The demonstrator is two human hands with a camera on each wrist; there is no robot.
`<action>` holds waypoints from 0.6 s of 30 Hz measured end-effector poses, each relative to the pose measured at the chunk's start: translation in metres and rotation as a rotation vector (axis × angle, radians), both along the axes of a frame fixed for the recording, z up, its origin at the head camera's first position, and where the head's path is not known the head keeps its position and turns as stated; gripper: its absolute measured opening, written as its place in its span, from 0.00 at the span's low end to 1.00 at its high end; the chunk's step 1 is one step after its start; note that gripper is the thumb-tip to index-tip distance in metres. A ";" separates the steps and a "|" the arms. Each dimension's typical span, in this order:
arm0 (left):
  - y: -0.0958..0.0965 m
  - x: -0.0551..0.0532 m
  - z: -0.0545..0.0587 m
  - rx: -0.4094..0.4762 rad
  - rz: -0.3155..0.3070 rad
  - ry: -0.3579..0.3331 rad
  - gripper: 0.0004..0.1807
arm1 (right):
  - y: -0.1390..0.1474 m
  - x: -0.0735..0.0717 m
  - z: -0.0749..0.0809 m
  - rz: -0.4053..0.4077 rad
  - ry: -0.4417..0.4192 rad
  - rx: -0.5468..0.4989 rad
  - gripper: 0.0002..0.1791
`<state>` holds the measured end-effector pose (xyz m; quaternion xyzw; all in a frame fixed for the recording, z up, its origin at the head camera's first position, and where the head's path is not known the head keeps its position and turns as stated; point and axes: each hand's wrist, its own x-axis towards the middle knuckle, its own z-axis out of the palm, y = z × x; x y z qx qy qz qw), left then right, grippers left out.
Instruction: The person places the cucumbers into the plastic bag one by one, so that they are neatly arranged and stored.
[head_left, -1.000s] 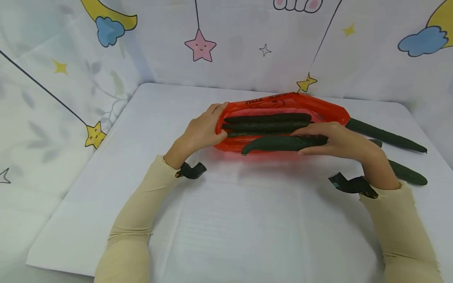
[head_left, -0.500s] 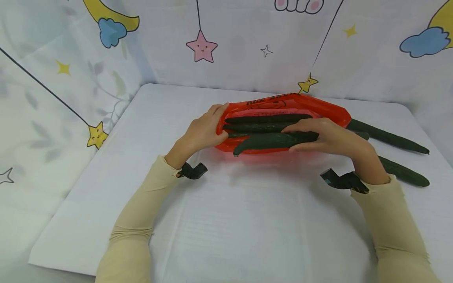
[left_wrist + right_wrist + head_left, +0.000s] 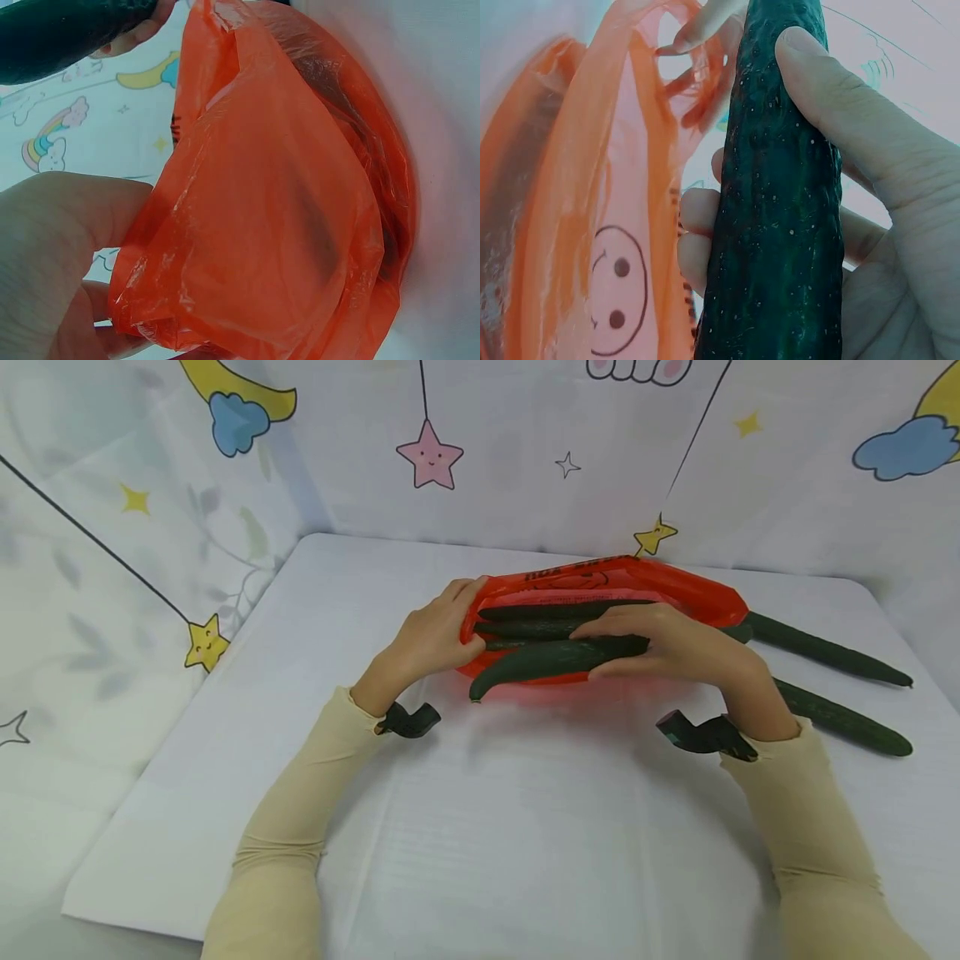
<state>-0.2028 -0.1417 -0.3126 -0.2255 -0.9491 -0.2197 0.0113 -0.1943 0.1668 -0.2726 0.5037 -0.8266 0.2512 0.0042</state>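
Note:
A red plastic bag (image 3: 701,596) lies on its side with its mouth toward me, and dark green cucumbers (image 3: 525,629) show inside it. My left hand (image 3: 431,631) grips the left edge of the mouth, thumb in front; the left wrist view has the thin film (image 3: 255,195) pinched there. With thumb and fingers round its middle, my right hand (image 3: 667,647) holds another cucumber (image 3: 543,664) crosswise before the mouth. Its curved tip points left and slants down. The right wrist view shows the bumpy skin of this cucumber (image 3: 780,195) beside the bag's smiley print (image 3: 619,292).
Two more cucumbers lie to the right on the white table (image 3: 510,827): one (image 3: 832,649) beside the bag's right end, the other (image 3: 847,718) nearer, partly behind my right wrist. A patterned cloth (image 3: 510,518) hangs behind the table.
My right hand has moved left with its cucumber, whose tip now reaches below my left thumb and slants lower. The left hand and the bag stay nearly in place.

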 end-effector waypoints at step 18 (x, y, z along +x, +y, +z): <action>0.000 -0.001 0.000 -0.013 0.000 0.004 0.42 | -0.021 -0.008 -0.006 -0.090 -0.009 0.104 0.27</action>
